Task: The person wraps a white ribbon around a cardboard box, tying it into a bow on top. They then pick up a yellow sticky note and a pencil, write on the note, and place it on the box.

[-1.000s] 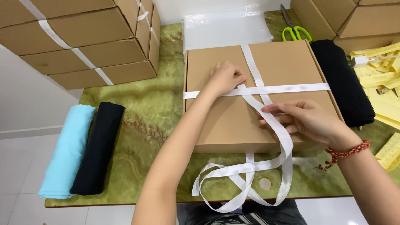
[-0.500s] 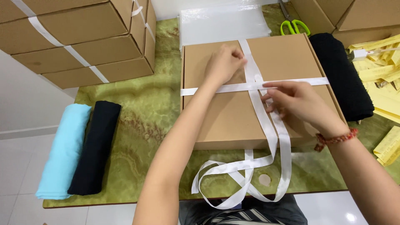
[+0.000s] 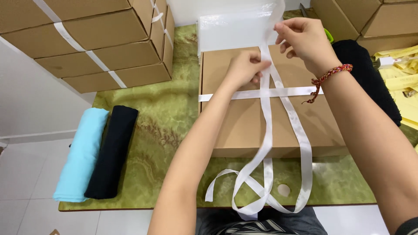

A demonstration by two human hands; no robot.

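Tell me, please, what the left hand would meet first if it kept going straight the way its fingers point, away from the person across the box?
Probably the clear plastic sheet at the brown box's far edge. The left hand pinches the white ribbon and points that way; whether it would pass above the sheet is unclear.

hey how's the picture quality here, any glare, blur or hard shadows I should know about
Head view: light is bright and even, shadows soft; the clear plastic sheets behind the box wash out to near white with glare; the ribbon blurs slightly where it hangs off the front edge; left hand and right hand are reasonably sharp; the box stack leans outward from wide-lens distortion.
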